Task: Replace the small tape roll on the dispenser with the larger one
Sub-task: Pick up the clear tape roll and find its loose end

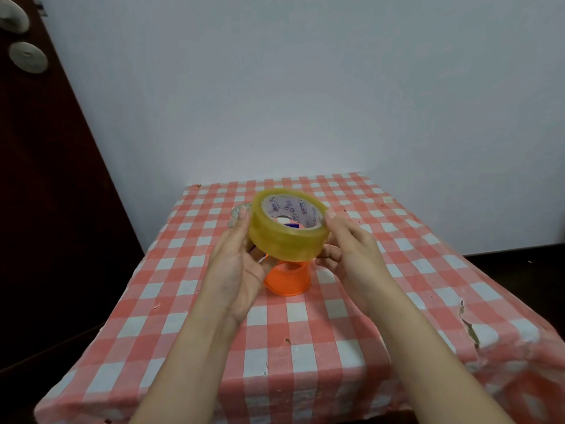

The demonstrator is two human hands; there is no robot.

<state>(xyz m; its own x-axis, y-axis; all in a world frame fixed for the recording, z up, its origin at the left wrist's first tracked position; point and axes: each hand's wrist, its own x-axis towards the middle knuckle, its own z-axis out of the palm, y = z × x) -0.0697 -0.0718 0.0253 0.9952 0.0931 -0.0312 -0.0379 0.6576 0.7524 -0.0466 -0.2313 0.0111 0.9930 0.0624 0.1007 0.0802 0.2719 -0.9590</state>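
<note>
I hold a large yellowish clear tape roll [287, 231] above the table between both hands. My left hand [237, 264] presses its left side with the fingers stretched up along it. My right hand [348, 249] grips its right side, thumb on the upper rim and fingers curled beneath. Directly under the roll stands the orange dispenser [287, 278], partly hidden by the roll and my hands. A small clear tape roll [237, 214] lies on the cloth behind my left fingers, mostly hidden.
The table wears a red-and-white checked cloth [305, 332], torn near its right edge. A pale wall rises close behind the table. A dark wooden door [46, 179] stands at the left.
</note>
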